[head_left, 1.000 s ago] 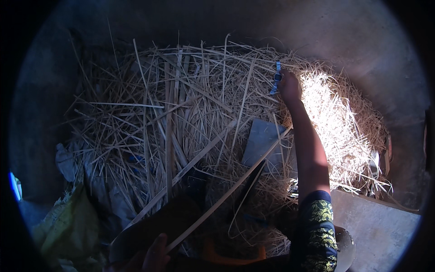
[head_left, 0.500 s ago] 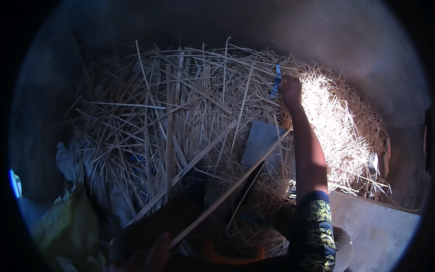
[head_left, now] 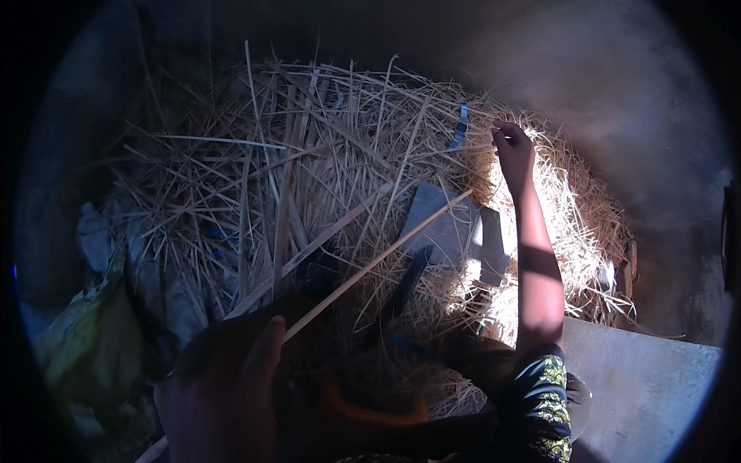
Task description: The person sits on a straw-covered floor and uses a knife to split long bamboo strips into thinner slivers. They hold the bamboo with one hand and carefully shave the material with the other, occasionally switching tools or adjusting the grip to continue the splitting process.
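A long, thin strip of pale bamboo or wood [head_left: 378, 262] slants from lower left up toward the middle of the pile. Its lower part is in my left hand [head_left: 224, 393], which is dark and partly in shadow, with the thumb along the strip. My right hand [head_left: 515, 154] is raised over the sunlit shavings [head_left: 567, 224], apart from the strip's far end. Its thumb and fingers are bent together in a pinch; whatever is between them is too small to make out. A wristwatch with a metal band [head_left: 461, 126] lies on the shavings left of that hand.
A flat grey sheet [head_left: 424, 212] rests on the shavings under the strip, with a dark blade-like piece [head_left: 407, 282] below it. Loose strips [head_left: 231, 193] cover the left. A yellowish sack [head_left: 96, 347] is lower left, an orange curved edge [head_left: 370, 415] low centre, a grey slab [head_left: 641, 378] lower right.
My right hand has moved off from beside the watch, slightly to the right. My left hand has risen further into view, and the strip's far end has shifted up and left, away from my right forearm.
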A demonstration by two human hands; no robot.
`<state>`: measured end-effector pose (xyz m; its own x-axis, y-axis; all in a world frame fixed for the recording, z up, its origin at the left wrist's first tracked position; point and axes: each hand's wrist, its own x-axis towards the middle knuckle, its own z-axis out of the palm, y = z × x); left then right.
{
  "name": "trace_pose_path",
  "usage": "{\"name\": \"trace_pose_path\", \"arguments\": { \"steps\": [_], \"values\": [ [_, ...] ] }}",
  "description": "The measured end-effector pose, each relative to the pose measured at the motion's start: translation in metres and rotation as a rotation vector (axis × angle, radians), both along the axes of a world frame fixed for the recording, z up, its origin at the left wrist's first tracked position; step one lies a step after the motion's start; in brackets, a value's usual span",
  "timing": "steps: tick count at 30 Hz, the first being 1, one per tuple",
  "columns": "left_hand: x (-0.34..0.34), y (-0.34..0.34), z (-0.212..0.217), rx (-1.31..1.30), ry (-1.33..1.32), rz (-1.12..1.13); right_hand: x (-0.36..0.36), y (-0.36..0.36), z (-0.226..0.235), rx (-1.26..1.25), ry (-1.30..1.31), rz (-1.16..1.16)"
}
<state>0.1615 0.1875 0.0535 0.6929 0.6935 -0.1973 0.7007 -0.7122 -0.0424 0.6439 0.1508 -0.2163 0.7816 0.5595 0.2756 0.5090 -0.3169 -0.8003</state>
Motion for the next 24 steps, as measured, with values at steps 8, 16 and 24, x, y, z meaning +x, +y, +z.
{"name": "trace_pose_path", "arguments": {
  "steps": [8, 16, 24],
  "values": [
    [-0.044, -0.017, -0.025, 0.021, -0.158, -0.178, -0.195, -0.114, 0.023, 0.548, 0.477, -0.392],
    [-0.034, -0.009, -0.069, 0.084, -0.074, -0.137, -0.38, -0.148, -0.147, -0.141, 0.541, -0.539],
    [-0.004, -0.009, -0.069, 0.122, -0.085, -0.133, -0.419, -0.167, -0.093, -0.663, 0.525, -0.176]
  ]
}}
